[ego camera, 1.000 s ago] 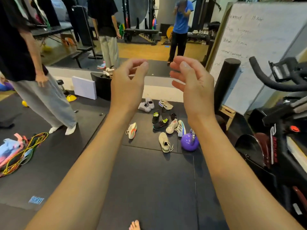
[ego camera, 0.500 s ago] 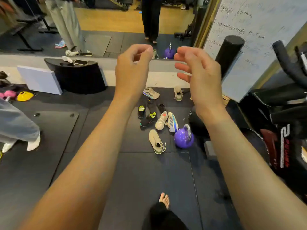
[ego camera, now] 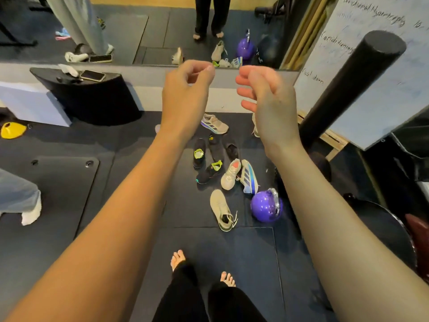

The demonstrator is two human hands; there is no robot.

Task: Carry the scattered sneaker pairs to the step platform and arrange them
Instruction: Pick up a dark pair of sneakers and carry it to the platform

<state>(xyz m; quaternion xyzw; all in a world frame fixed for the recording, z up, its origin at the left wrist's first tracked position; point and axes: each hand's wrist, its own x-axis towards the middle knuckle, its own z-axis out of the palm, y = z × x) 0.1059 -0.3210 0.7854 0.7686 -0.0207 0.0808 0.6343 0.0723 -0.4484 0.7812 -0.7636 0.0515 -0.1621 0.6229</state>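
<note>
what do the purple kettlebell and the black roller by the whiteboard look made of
Purple kettlebell: glossy coating, maybe vinyl or paint over metal, shown by sharp highlights; handle looks chromed. Black roller: matte, probably foam, with no shine.

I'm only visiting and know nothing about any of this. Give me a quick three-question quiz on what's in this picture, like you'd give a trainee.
1. True or false: the left hand holds nothing.
2. What lies on the black platform? A) a phone B) a bottle C) a cone
3. Fill in: the kettlebell near the beige sneaker is coloured ____.
Key: 1 true; 2 A; 3 purple.
</note>
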